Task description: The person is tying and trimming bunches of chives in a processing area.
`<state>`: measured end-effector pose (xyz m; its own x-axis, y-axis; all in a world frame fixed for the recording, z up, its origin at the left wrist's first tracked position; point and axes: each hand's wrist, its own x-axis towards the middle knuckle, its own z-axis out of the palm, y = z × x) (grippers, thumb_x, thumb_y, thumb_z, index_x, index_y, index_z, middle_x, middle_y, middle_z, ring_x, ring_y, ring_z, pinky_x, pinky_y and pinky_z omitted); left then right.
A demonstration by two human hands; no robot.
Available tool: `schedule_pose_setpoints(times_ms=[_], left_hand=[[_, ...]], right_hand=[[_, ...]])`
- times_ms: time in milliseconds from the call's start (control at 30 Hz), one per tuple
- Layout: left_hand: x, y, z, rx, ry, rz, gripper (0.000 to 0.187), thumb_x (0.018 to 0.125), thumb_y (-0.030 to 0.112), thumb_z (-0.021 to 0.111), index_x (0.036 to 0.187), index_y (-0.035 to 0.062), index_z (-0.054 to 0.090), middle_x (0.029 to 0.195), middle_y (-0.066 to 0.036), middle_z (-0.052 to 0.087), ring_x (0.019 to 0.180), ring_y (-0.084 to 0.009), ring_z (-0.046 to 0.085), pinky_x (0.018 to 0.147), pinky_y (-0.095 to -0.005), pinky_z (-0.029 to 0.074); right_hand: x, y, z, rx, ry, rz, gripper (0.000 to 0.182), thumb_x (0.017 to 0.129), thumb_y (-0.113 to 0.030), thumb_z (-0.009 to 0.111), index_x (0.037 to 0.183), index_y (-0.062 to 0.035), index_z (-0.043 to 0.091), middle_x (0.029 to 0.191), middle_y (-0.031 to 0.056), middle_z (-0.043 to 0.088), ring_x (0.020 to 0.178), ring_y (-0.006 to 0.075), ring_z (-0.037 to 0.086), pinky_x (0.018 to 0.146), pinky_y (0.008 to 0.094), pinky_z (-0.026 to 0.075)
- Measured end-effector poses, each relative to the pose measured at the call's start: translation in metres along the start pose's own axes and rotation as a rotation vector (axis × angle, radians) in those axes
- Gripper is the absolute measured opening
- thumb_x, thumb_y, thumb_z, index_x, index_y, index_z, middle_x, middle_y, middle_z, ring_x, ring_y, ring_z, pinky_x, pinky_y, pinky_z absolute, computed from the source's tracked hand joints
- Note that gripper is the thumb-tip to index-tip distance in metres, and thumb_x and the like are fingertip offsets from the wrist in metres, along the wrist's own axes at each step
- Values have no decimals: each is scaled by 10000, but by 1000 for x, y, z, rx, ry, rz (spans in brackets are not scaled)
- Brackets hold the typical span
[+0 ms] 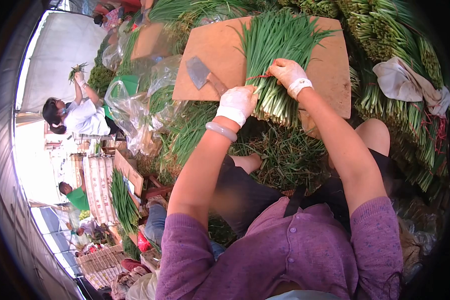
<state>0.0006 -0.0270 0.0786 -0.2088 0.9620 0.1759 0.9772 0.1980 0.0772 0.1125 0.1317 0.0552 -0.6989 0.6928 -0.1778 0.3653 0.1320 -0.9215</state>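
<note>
A thick bunch of garlic chives (280, 42) lies on a brown board (330, 75), its pale cut ends toward me. Across the bunch runs a thin red tie (257, 77). My right hand (289, 75), in a whitish glove, is closed on the tie at the top of the bunch. Gloved as well, my left hand (239, 100) is closed against the lower left side of the stems; its fingertips are partly hidden. A cleaver (199, 72) with a wooden handle rests on the board beside my left hand, the handle's end by my fingers.
Tied bundles of greens (385, 40) are stacked at the right, with a whitish cloth (405, 80) on them. Loose trimmings (285, 155) cover the ground below the board. Plastic bags (130, 115) lie at left. A person in white (87, 119) holds greens farther off.
</note>
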Motion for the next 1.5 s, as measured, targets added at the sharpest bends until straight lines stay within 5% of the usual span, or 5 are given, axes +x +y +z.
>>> schedule_pose_setpoints(times_ms=[267,400,900,1067,1500], left_hand=[[9,-1,-5,-884,-471,-612,300,883,251,458,845,14,638,704,-140,657,581,-235,642,655,-344,511],[14,-1,-6,-325,-418,-219,273,878,227,474,801,20,635,654,-112,636,588,-181,639,600,-296,499],[-84,29,-121,-1489,568,-307,207,888,231,549,765,66,527,555,27,378,451,-104,368,402,-282,284],[-158,86,-86,-1,-1324,307,219,825,232,520,789,77,670,715,-100,664,667,-292,650,624,-401,514],[-21,7,-30,-78,-69,-222,252,698,248,705,871,89,614,826,-103,647,817,-281,641,732,-385,502]], right_hand=[[-1,-1,2,11,3,15,278,794,-329,516,835,-94,659,669,98,629,636,216,615,652,339,470],[4,3,4,-65,13,-30,274,789,-322,517,846,-97,663,689,99,633,654,219,616,653,344,468],[3,-3,-2,-55,-28,7,285,796,-321,527,831,-63,643,652,81,582,533,170,540,558,318,439],[0,-8,-3,-82,-73,36,281,777,-321,514,865,-90,648,700,97,629,675,246,604,662,358,457],[-3,-9,-4,-125,-39,25,316,769,-341,491,859,-90,662,681,102,621,687,248,611,668,361,461]])
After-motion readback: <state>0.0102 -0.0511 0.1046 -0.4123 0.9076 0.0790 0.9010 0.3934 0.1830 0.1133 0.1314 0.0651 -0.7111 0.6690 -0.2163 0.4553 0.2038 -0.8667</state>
